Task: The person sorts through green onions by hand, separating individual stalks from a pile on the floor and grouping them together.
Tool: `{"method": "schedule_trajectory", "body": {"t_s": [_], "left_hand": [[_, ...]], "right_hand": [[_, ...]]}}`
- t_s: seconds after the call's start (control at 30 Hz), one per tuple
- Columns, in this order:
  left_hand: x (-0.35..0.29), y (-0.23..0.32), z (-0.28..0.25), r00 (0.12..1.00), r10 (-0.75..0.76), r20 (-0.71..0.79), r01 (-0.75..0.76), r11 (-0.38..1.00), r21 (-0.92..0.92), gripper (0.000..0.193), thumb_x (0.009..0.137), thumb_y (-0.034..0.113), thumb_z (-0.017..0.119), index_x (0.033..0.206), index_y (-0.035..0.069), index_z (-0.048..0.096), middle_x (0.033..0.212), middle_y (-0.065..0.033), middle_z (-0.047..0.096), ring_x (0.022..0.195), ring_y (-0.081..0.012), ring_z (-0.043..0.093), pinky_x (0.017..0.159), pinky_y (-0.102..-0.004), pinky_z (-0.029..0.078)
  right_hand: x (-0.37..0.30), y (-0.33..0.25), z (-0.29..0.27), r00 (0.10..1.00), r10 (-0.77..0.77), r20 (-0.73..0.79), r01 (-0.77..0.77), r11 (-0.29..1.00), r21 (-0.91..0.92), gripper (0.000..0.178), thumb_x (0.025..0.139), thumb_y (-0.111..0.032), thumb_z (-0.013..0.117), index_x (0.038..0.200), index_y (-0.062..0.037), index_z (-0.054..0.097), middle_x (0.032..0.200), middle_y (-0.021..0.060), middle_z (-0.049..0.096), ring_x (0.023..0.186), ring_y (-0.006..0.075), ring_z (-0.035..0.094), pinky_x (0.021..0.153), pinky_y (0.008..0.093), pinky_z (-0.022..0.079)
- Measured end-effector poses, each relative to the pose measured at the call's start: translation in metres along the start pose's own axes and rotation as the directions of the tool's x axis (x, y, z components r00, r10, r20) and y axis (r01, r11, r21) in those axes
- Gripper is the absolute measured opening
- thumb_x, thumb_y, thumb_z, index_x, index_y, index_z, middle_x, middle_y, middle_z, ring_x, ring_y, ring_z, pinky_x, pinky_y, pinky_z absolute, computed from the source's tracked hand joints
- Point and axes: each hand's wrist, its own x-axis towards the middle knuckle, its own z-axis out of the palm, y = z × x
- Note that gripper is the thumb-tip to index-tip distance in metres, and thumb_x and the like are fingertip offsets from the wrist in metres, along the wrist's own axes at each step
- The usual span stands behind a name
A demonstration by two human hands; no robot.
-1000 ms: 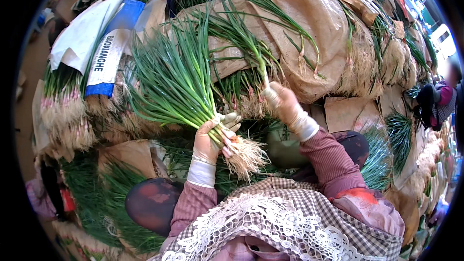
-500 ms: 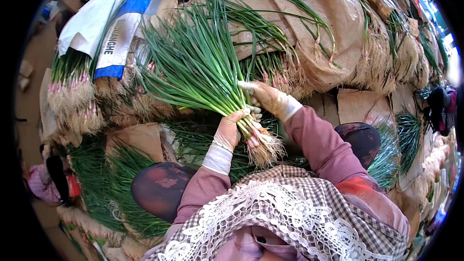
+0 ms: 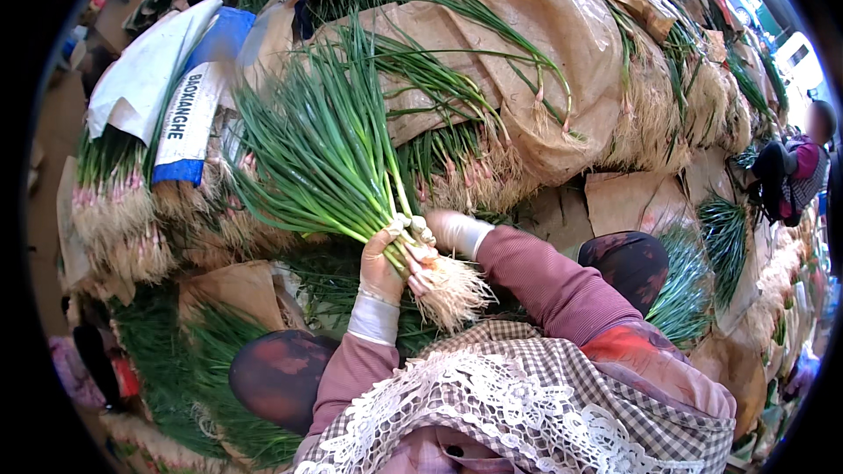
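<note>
My left hand [image 3: 381,269], in a pale glove, is closed around a thick bunch of spring onions [image 3: 320,154] near the bulb end. The long green leaves fan out up and to the left, while the pale, stringy roots hang toward my lap. Close against the right side of the bunch is my right hand [image 3: 450,230], also gloved. Motion smears it and its fingertips are partly behind the bunch, so its grip does not show clearly.
Beyond the bunch, a brown sheet [image 3: 580,53] covers stacked spring onions [image 3: 470,162]. A white and blue sack [image 3: 186,118] lies over another stack at left. More greens [image 3: 219,351] lie beside my left knee [image 3: 277,377]. Another person [image 3: 799,162] crouches at far right.
Both hands and the bunch sit slightly lower and further left in the picture, as the whole view has shifted. My right hand has slid down beside the left and is now blurred.
</note>
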Motion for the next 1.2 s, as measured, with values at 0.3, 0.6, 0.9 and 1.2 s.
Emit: {"method": "schedule_trajectory", "body": {"t_s": [0.3, 0.6, 0.9, 1.2], "left_hand": [[-0.004, 0.004, -0.008, 0.984, -0.090, -0.154, 0.101, 0.993, 0.066, 0.047, 0.071, 0.016, 0.041, 0.112, -0.007, 0.037, 0.085, -0.0152, 0.053, 0.077, -0.0263, 0.053, 0.072, -0.0391, 0.044], [-0.005, 0.011, 0.009, 0.997, -0.036, 0.065, 0.034, 0.999, 0.030, 0.034, 0.068, 0.021, 0.051, 0.095, 0.000, 0.048, 0.072, -0.0067, 0.049, 0.069, -0.0222, 0.049, 0.069, -0.0388, 0.042], [0.003, 0.006, 0.002, 0.989, -0.036, -0.141, 0.041, 0.999, 0.030, 0.032, 0.068, 0.018, 0.046, 0.093, -0.003, 0.048, 0.074, -0.0114, 0.052, 0.067, -0.0247, 0.051, 0.065, -0.0373, 0.043], [0.001, 0.007, 0.003, 0.984, -0.015, -0.178, 0.035, 0.994, 0.106, 0.032, 0.069, 0.018, 0.045, 0.093, -0.003, 0.047, 0.074, -0.0110, 0.051, 0.067, -0.0242, 0.050, 0.066, -0.0373, 0.042]], "right_hand": [[-0.105, -0.002, -0.150, 0.617, 0.269, -0.740, -0.285, 0.952, 0.109, 0.027, 0.076, -0.032, 0.050, 0.085, -0.0068, 0.056, 0.081, 0.0117, 0.057, 0.075, 0.0240, 0.055, 0.065, 0.0338, 0.044], [-0.129, 0.111, -0.245, 0.480, 0.501, -0.721, -0.172, 0.859, 0.482, 0.031, 0.079, -0.030, 0.042, 0.087, -0.0027, 0.054, 0.073, 0.0096, 0.055, 0.065, 0.0184, 0.052, 0.061, 0.0305, 0.043], [-0.159, 0.038, -0.183, 0.840, 0.369, -0.398, 0.386, 0.108, 0.916, 0.015, 0.080, -0.019, 0.046, 0.079, -0.0058, 0.054, 0.059, -0.0027, 0.049, 0.045, 0.0072, 0.044, 0.040, 0.0187, 0.037], [-0.175, 0.089, -0.183, 0.356, 0.635, -0.685, 0.453, 0.524, 0.721, 0.021, 0.079, -0.023, 0.051, 0.082, -0.0033, 0.057, 0.069, 0.0071, 0.056, 0.059, 0.0148, 0.053, 0.053, 0.0270, 0.042]]}}
